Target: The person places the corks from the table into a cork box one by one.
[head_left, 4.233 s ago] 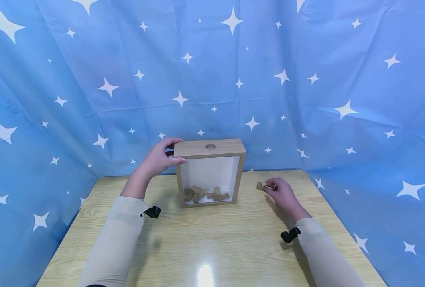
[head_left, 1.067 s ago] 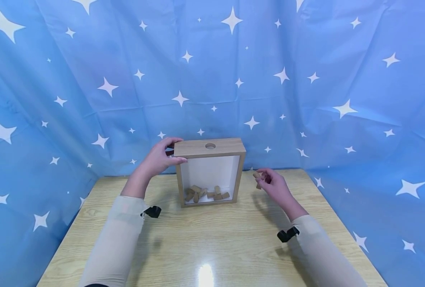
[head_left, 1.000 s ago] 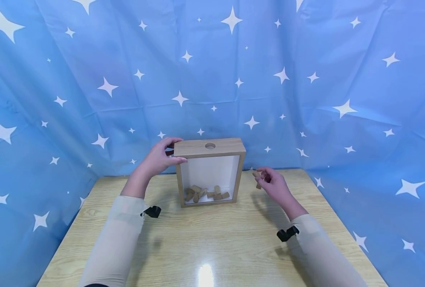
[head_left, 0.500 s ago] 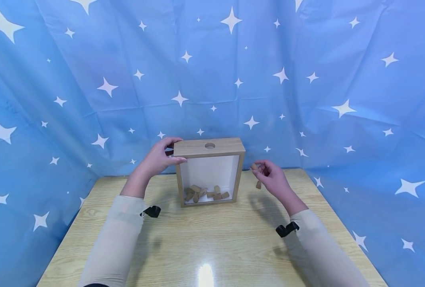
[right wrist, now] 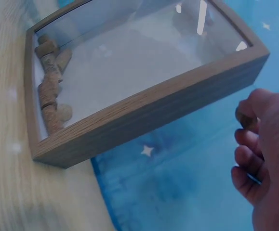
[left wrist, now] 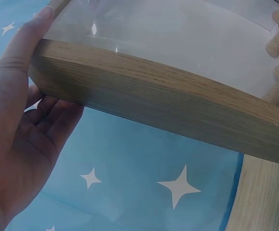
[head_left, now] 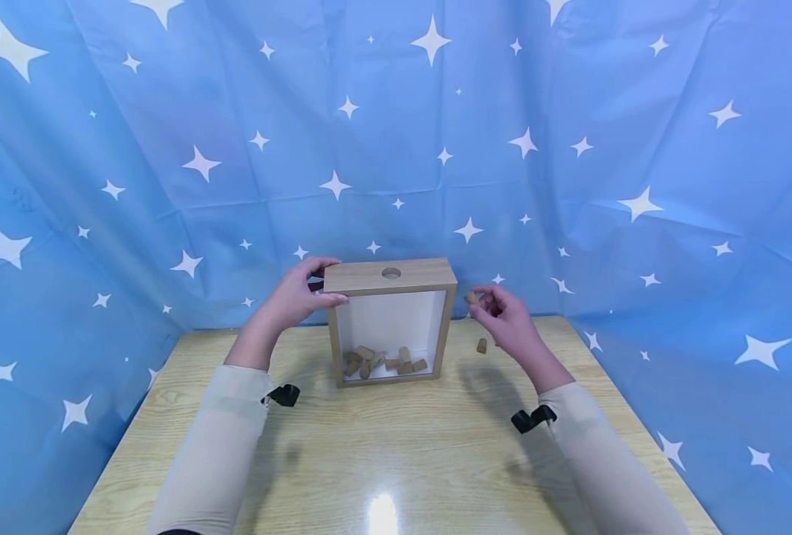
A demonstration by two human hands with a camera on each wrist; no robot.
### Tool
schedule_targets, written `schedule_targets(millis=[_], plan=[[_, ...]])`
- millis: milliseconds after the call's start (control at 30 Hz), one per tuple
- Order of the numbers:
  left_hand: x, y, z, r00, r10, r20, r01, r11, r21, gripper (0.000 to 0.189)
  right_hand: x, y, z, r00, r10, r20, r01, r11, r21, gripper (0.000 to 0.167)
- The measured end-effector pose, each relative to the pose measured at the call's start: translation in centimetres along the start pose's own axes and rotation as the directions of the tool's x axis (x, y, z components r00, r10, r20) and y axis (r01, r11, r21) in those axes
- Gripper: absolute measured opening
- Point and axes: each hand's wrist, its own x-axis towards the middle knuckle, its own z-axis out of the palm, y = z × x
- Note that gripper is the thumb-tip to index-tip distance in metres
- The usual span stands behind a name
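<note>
A wooden shadow box (head_left: 356, 279) with a clear front stands upright on the table, a round hole (head_left: 391, 273) in its top. Several wine corks (head_left: 365, 353) lie at the bottom inside it. My left hand (head_left: 292, 296) grips the box's upper left corner, thumb on the front edge and fingers behind. To the right of the box, my right hand (head_left: 508, 321) pinches a cork (head_left: 472, 297) between thumb and fingertips, raised above the table. In the right wrist view this cork (right wrist: 245, 120) is partly hidden by the fingers.
One loose cork (head_left: 481, 345) lies on the wooden table (head_left: 396, 438) below the right hand. A sliver of what may be another shows beside that hand. A blue curtain (head_left: 396, 148) with white stars hangs behind the table.
My right hand has picked up a cork from the table and raised it, moving left toward the box top. The loose cork is now uncovered. My left hand and the box stay put.
</note>
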Motion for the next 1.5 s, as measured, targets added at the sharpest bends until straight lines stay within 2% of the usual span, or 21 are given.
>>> schedule_targets(millis=[133,300,600,967,1167,1333,1500], plan=[[0.0,0.1,0.0,1.000,0.002,0.003,-0.002,1.000,0.000,0.081,0.8,0.3,-0.1,0.997,-0.063,-0.034,0.063,0.998,-0.014,0.033],[0.1,0.1,-0.1,1.000,0.000,0.006,0.000,1.000,0.003,0.080,1.5,-1.0,-0.3,0.992,-0.108,-0.058,0.108,0.994,-0.003,0.033],[0.2,0.2,-0.1,1.000,-0.003,0.018,0.002,1.000,0.016,0.079,3.2,-3.1,-0.3,0.981,-0.165,-0.098,0.161,0.986,-0.046,0.031],[0.4,0.4,-0.3,0.999,0.026,0.025,-0.027,0.999,0.044,0.078,4.7,-5.7,-0.2,0.953,-0.284,-0.104,0.281,0.959,-0.041,0.029],[0.5,0.1,-0.3,1.000,0.016,0.027,-0.017,0.999,0.045,0.081,5.6,-7.0,0.1,0.948,-0.312,-0.064,0.311,0.950,-0.027,0.029],[0.6,0.0,-0.3,1.000,0.022,0.023,-0.023,0.999,0.045,0.082,6.6,-8.2,0.8,0.941,-0.338,0.004,0.338,0.941,-0.015,0.027],[0.7,-0.1,-0.3,0.999,0.027,0.031,-0.028,0.999,0.041,0.081,7.3,-9.3,1.5,0.941,-0.330,0.070,0.331,0.944,-0.005,0.023]])
